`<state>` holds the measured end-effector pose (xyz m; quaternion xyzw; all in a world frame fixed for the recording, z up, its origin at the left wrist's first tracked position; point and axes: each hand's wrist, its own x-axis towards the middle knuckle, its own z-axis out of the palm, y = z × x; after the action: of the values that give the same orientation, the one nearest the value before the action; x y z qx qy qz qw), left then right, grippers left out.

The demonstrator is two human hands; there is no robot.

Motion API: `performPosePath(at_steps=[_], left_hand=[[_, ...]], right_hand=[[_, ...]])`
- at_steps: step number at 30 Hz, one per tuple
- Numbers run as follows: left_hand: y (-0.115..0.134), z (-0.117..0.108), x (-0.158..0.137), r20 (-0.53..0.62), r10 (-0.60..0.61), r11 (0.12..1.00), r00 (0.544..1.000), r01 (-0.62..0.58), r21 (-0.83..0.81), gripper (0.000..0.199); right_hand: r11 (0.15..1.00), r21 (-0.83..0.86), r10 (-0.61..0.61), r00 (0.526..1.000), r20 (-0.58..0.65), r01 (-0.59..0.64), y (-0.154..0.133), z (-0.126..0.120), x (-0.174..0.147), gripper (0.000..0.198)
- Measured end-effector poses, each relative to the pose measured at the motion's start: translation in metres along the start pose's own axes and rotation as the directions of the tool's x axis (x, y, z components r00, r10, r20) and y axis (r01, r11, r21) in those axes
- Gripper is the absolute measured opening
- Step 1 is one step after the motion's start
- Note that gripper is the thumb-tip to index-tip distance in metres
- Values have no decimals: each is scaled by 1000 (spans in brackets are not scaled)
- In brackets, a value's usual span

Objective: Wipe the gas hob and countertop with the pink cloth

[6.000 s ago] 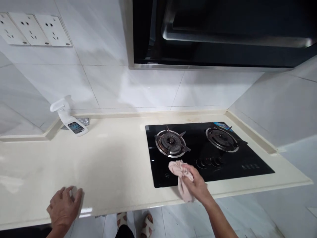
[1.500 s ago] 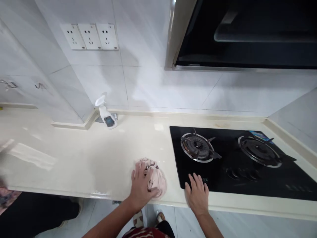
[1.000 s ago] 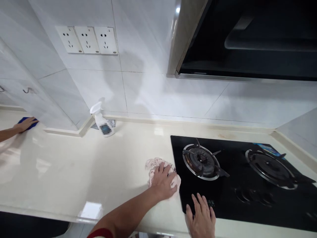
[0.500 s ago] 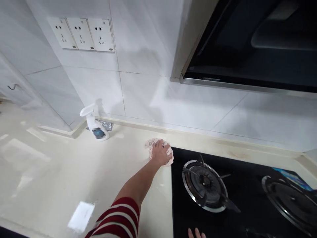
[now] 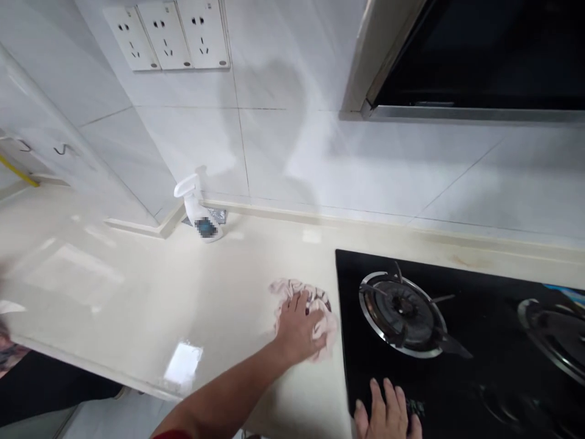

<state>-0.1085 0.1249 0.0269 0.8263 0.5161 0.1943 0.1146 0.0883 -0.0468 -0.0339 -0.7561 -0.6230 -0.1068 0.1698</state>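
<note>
My left hand presses down on a crumpled pale pink cloth with darker markings. The cloth lies on the cream countertop, just left of the black gas stove. Fingers bend over the fabric and hide part of it. Near the bottom edge, my right hand rests on the stove's front left area, fingers spread and holding nothing. Behind it sits the left burner with its metal ring and pan supports.
A white spray bottle stands by the back wall in the corner. Wall sockets are above it. A dark range hood overhangs the stove. At the left edge, part of another person shows beside the counter.
My left hand has pulled the cloth toward me along the stove's left side. More of my right hand shows on the stove. The view has shifted, and another person appears at left.
</note>
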Motion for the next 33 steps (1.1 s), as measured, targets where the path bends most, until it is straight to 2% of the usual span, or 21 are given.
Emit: performPosePath(at_steps=[3, 5, 8, 10, 12, 14, 16, 22, 25, 27, 29, 31, 33], left_hand=[[13, -9, -78, -1, 78, 996, 997, -78, -39, 49], [15, -15, -117, -10, 100, 994, 995, -100, -53, 50], [9, -21, -152, -39, 100, 994, 994, -101, -43, 52], [-1, -23, -157, -51, 75, 997, 996, -77, -31, 55], [-13, -25, -147, -66, 21, 999, 998, -22, -23, 55], [-26, -26, -121, -80, -40, 999, 996, 39, -7, 53], [-41, -27, -82, -85, -103, 994, 991, 106, 28, 52], [-89, -25, 59, -163, -272, 955, 948, 287, 78, 47], [-104, -25, 102, -177, -301, 946, 937, 316, 69, 50], [-108, -28, 107, -167, -294, 949, 941, 308, 65, 50], [-109, -33, 92, -155, -280, 954, 947, 293, 65, 50], [-107, -41, 58, -150, -272, 956, 951, 284, 69, 51], [-102, -51, 8, -152, -269, 956, 951, 282, 77, 51]], right_hand=[[1000, -11, 11, 997, 80, -10, -16, -9, 6, 64], [1000, -15, -14, 989, 147, 16, -29, -11, 13, 65], [999, -31, -20, 972, 234, 27, -44, -7, 27, 64], [999, -38, -18, 963, 269, 29, -50, -3, 37, 64], [998, -32, -42, 956, 291, 54, -55, 3, 49, 63], [997, -30, -63, 955, 290, 75, -61, 7, 58, 63], [995, -33, -77, 960, 269, 89, -66, 10, 64, 64], [992, -18, -117, 973, 199, 123, -66, 16, 63, 64], [989, -7, -145, 979, 143, 147, -62, 18, 63, 61], [987, -3, -156, 980, 119, 158, -60, 19, 64, 59], [987, 2, -158, 981, 108, 159, -60, 19, 65, 59], [987, 11, -160, 981, 107, 160, -59, 19, 64, 60], [986, 23, -164, 980, 115, 162, -59, 19, 63, 61]])
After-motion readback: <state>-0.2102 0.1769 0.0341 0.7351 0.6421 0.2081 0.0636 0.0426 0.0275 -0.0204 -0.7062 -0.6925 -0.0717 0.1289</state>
